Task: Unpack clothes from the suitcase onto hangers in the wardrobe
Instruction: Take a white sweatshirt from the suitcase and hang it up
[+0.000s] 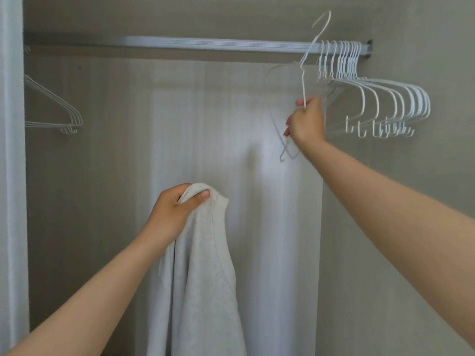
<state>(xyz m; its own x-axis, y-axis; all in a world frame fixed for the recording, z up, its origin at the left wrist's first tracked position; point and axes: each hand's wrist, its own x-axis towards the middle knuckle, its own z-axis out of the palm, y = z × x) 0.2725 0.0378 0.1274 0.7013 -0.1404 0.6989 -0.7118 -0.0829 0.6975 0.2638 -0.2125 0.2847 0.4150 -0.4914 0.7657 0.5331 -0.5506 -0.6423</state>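
My left hand (174,211) grips the top edge of a pale grey garment (203,278), which hangs straight down in front of the wardrobe's back wall. Up and to the right, my right hand (307,123) is closed around a white wire hanger (303,80). That hanger is off the rail, tilted, with its hook above the metal rail (205,44) and its lower corner below my hand. The suitcase is not in view.
Several empty white hangers (380,104) are bunched at the rail's right end, just right of my right hand. A few more hangers (54,106) hang at the far left. The wardrobe's left frame (12,176) borders the opening.
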